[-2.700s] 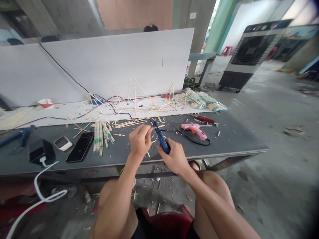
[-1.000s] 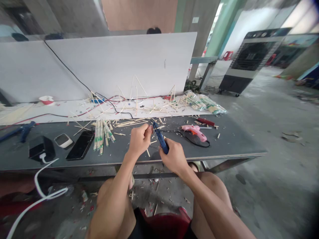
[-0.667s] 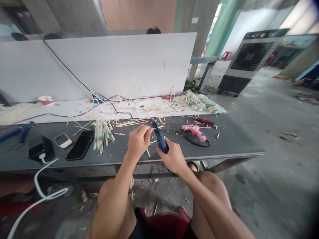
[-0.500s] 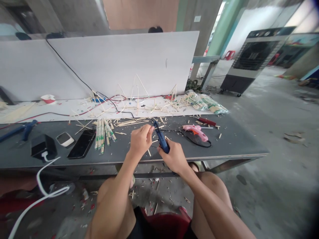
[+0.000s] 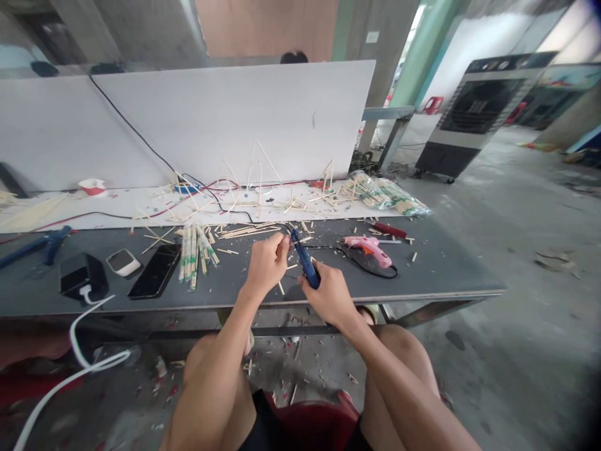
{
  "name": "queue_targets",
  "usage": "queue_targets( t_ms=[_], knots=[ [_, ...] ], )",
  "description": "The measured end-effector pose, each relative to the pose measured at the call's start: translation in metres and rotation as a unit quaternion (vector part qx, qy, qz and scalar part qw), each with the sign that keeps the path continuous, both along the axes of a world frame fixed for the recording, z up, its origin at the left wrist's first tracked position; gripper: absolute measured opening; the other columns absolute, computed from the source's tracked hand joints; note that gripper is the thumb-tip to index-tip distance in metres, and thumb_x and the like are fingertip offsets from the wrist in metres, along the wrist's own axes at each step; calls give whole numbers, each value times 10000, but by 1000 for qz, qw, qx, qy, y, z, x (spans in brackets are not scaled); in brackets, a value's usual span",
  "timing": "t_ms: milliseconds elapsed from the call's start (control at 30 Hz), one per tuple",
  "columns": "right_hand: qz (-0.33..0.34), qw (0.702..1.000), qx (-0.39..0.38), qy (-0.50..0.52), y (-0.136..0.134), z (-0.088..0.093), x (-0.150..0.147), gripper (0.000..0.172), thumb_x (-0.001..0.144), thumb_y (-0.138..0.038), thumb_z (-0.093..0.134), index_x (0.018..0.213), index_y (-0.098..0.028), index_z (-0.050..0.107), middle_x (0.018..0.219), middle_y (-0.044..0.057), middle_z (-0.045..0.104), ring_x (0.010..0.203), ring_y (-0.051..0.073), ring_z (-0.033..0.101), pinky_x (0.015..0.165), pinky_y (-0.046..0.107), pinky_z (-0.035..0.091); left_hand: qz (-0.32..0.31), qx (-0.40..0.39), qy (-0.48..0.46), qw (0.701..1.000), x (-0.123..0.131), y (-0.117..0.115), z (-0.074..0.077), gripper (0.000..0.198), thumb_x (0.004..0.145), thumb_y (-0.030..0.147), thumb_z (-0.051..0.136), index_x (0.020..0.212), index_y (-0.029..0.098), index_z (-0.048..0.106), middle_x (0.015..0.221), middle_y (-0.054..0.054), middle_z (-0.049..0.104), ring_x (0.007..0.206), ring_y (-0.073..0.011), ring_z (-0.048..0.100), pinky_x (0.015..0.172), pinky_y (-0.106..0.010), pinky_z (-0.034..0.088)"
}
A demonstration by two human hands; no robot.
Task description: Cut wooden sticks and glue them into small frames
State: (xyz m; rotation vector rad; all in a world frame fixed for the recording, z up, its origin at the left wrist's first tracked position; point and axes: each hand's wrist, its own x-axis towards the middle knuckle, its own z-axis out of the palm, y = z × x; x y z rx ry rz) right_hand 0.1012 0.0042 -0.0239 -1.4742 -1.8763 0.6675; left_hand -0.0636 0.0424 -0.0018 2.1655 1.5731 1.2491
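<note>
My right hand [image 5: 330, 291] is closed around the dark blue handles of a pair of cutting pliers [image 5: 307, 264], above the table's front part. The pliers point away from me, and the handles are pressed together. My left hand [image 5: 267, 264] is beside the jaws, its thumb and fingers pinched on a thin wooden stick [image 5: 294, 243]. Only a short end of the stick shows at the jaws; the fingers hide the rest. Cut stick pieces [image 5: 280, 288] lie on the dark table [image 5: 451, 269] around my hands.
A pink glue gun [image 5: 369, 245] with a black cord lies right of my hands. Left are bundled chopsticks [image 5: 190, 254], a black phone [image 5: 154, 272], a charger block [image 5: 83, 277] and another blue-handled tool [image 5: 51, 244]. Stick frames [image 5: 260, 181] stand behind, before a white board [image 5: 211, 125].
The stick end that reached across the jaws to the right now looks shorter, and the plier handles look closer together. Both hands stay in almost the same place.
</note>
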Motion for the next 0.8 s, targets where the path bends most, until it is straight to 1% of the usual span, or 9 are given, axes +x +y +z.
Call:
queue_targets(
  t_ms=[133, 233, 300, 400, 467, 533, 633, 700, 800],
  knots=[
    [-9, 1000, -7, -24, 0, 1, -1, 90, 811, -250, 559, 733, -207, 545, 628, 2, 578, 571, 144, 442, 594, 258, 290, -3, -51, -29, 998, -1, 1, 2, 436, 1007, 433, 386, 672, 194, 530, 438, 43, 383, 386, -114, 363, 475, -267, 240],
    [-17, 999, -18, -23, 0, 3, -2, 79, 802, -254, 573, 741, -209, 552, 628, -1, 578, 579, 145, 438, 599, 258, 291, -2, -52, -30, 998, -3, 1, 0, 440, 1012, 430, 389, 673, 192, 538, 442, 45, 378, 394, -115, 359, 476, -265, 244],
    [-16, 999, -33, -9, 1, 4, -3, 108, 803, -275, 585, 728, -210, 543, 631, -4, 582, 591, 146, 451, 599, 254, 295, -5, -16, -8, 1000, -5, 1, -4, 422, 1019, 411, 384, 692, 191, 535, 476, 35, 415, 426, -117, 389, 493, -260, 264],
    [-4, 997, -72, 24, 2, 5, -2, 174, 815, -321, 593, 698, -212, 526, 609, -13, 573, 582, 143, 470, 583, 246, 300, -28, 71, 50, 996, -9, 2, -8, 324, 1024, 356, 397, 793, 190, 554, 647, -9, 570, 539, -123, 487, 558, -248, 324],
    [4, 996, -85, 41, 2, 5, -2, 176, 820, -328, 591, 702, -210, 533, 610, -16, 580, 582, 141, 485, 580, 242, 308, -36, 109, 84, 990, -10, 3, -10, 279, 1023, 326, 400, 826, 196, 549, 712, -23, 605, 582, -127, 517, 579, -246, 333],
    [10, 997, -70, 44, 2, 4, -2, 152, 821, -315, 588, 722, -207, 548, 642, -11, 604, 605, 144, 506, 593, 242, 319, -21, 118, 108, 987, -10, 4, -10, 305, 1024, 318, 385, 768, 202, 505, 635, -7, 557, 544, -129, 495, 553, -252, 302],
    [9, 999, -36, 26, 3, 4, -2, 122, 819, -289, 583, 737, -205, 550, 653, -6, 609, 611, 146, 504, 600, 246, 320, 1, 83, 124, 989, -7, 6, -7, 353, 1018, 329, 358, 690, 213, 415, 521, 21, 436, 467, -128, 425, 521, -266, 248],
    [7, 1000, -28, 10, 4, 5, -1, 115, 820, -275, 575, 733, -206, 548, 631, -7, 593, 588, 143, 479, 592, 251, 314, 0, 52, 117, 992, -5, 6, -4, 366, 1014, 348, 346, 674, 218, 384, 493, 30, 390, 445, -129, 394, 516, -268, 238],
    [4, 999, -34, -8, 5, 7, 0, 120, 819, -262, 570, 714, -207, 551, 609, -5, 580, 568, 142, 460, 586, 255, 311, -4, 20, 94, 995, -5, 6, -1, 389, 1007, 385, 346, 654, 221, 363, 475, 35, 361, 427, -128, 359, 513, -271, 232]
  ],
)
